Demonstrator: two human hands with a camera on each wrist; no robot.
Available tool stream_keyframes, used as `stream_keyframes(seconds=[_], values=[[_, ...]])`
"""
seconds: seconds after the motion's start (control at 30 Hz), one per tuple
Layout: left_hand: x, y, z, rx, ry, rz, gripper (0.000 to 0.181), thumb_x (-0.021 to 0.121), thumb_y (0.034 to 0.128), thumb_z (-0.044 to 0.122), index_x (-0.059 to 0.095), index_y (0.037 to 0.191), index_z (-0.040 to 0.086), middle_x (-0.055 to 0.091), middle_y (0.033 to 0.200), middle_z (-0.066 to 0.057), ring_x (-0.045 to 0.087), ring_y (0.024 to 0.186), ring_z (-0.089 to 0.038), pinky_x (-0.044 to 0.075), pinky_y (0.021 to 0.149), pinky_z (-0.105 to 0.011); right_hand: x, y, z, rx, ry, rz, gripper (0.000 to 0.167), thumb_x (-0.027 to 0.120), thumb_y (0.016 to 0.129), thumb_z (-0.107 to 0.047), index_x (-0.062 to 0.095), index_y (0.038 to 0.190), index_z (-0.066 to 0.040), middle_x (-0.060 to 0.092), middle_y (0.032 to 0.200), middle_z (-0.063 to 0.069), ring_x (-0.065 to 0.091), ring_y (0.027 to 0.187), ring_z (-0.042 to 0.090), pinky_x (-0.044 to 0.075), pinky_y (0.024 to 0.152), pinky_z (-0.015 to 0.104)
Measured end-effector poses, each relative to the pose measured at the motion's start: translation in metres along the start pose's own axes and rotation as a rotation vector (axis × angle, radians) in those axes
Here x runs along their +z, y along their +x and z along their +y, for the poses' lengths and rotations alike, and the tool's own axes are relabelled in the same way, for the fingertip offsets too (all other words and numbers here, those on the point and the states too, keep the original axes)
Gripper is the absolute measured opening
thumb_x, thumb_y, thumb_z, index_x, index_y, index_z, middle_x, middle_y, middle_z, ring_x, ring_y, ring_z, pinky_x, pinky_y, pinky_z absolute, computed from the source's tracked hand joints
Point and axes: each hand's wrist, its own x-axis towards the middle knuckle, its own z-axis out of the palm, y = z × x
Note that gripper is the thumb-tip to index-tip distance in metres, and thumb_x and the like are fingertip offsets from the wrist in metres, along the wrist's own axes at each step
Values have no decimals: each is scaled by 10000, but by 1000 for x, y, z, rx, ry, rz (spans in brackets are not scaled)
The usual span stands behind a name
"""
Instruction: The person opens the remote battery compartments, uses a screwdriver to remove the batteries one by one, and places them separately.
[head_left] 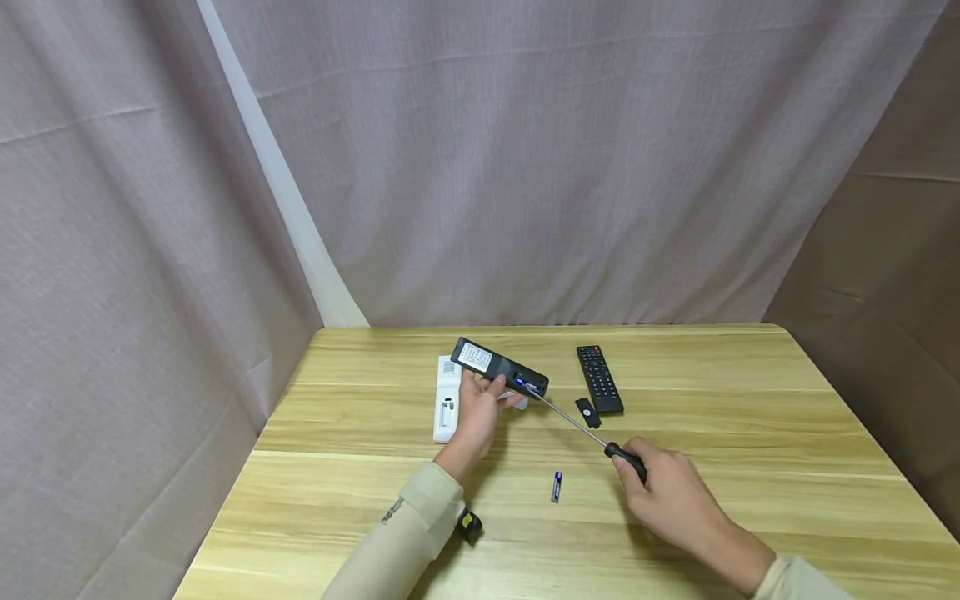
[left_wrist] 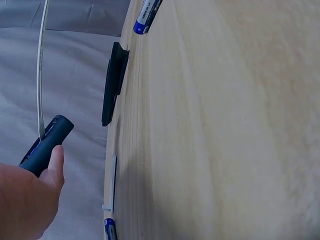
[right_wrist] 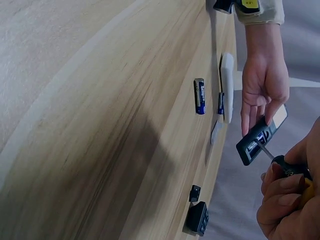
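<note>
My left hand holds a black remote control above the table, its back with a white label facing up. Its battery compartment is uncovered, and something blue, like a battery, shows inside. The right hand grips a screwdriver by its black handle. The metal shaft reaches across to the left, and its tip is at the battery compartment. In the right wrist view the tip meets the compartment; the exact contact is too small to tell. Below the hands, a blue battery lies on the table.
A white remote lies behind the left hand, its battery bay uncovered. A white piece is partly hidden beside it. Another black remote lies buttons up at the right, with a small black cover beside it. A second battery lies near the white remote.
</note>
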Motion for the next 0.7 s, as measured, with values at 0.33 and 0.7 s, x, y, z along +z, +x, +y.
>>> stream_keyframes(seconds=[0.33, 0.7], values=[[-3, -1, 3, -3, -8, -3, 407, 490, 1070, -36, 405, 1455, 64, 669, 1364, -328, 771, 1012, -175, 692, 938, -403, 0, -1, 0, 7, 19, 7, 144, 656, 1056, -205, 702, 957, -110, 468, 596, -90, 395, 490, 13, 354, 403, 207], [-2, -2, 2, 1, -4, -4, 391, 487, 1075, -31, 408, 1446, 60, 667, 1363, -330, 769, 1052, -208, 685, 962, -431, -3, 0, -2, 15, 22, -7, 138, 669, 1047, -196, 718, 965, -96, 467, 585, -92, 391, 477, 11, 350, 396, 201]])
